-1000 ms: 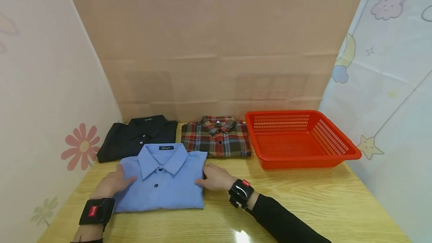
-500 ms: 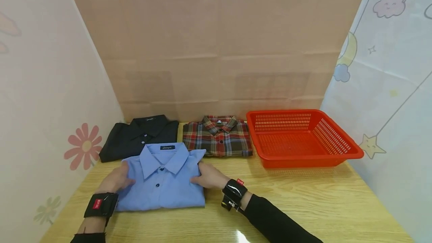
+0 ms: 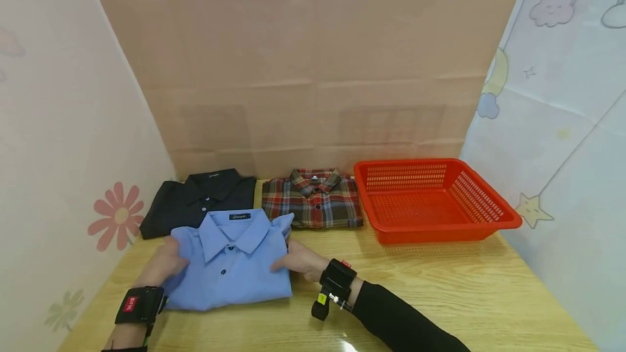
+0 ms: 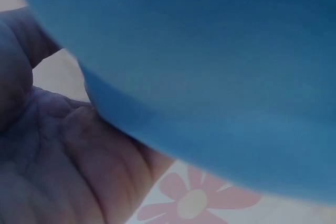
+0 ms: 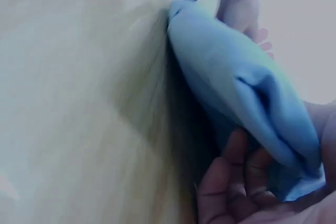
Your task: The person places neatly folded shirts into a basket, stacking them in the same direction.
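A folded light-blue collared shirt [image 3: 246, 278] is held between both hands at the front left of the table. My left hand [image 3: 165, 261] grips its left side, thumb on top; in the left wrist view the blue cloth [image 4: 199, 82] hides the fingertips. At the other side edge my right hand [image 3: 304, 261] holds the shirt, thumb over the front. The right wrist view shows curled fingers [image 5: 239, 174] beneath the folded layers, and a dark shadow under the cloth.
Behind the blue shirt lie a folded black shirt [image 3: 168, 213] and a folded plaid shirt [image 3: 313, 205]. A red plastic basket [image 3: 440, 233] stands at the back right of the wooden table [image 3: 440, 297]. Papered walls close in the back and sides.
My right hand has moved a little left, drawing in the shirt's right side, whose upper corner now bends up. The left hand keeps its grip. The other shirts and the basket have stayed put.
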A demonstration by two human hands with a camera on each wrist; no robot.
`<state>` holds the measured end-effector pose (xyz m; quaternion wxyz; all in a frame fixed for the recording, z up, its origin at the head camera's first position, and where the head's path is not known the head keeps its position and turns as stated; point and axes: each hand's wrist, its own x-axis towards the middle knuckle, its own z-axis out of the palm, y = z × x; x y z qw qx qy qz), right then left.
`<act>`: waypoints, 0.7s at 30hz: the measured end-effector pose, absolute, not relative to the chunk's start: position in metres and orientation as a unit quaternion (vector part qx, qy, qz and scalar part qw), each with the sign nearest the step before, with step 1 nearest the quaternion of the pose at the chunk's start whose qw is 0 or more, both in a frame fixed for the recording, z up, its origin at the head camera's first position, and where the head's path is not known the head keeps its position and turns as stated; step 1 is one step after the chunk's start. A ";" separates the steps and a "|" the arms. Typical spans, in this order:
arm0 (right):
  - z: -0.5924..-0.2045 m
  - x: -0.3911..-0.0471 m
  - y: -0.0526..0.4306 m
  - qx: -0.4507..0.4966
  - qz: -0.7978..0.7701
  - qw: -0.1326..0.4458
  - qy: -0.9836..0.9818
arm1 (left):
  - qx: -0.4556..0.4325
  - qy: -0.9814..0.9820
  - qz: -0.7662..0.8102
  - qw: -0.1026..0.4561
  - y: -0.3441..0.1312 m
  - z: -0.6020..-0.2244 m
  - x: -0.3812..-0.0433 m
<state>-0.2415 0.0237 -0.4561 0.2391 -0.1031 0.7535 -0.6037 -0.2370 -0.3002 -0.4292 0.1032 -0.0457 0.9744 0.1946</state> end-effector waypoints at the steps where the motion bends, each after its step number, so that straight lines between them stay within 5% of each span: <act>1: -0.457 -0.241 0.022 -0.090 -0.614 0.246 0.744 | -0.054 0.972 0.199 0.111 -0.301 -0.429 -0.236; 9: -0.463 -0.238 0.016 -0.057 -0.650 0.250 0.715 | -0.044 0.965 0.221 0.131 -0.304 -0.426 -0.233; 21: -0.466 -0.232 0.030 -0.055 -0.688 0.235 0.684 | 0.013 0.967 0.241 0.079 -0.287 -0.417 -0.222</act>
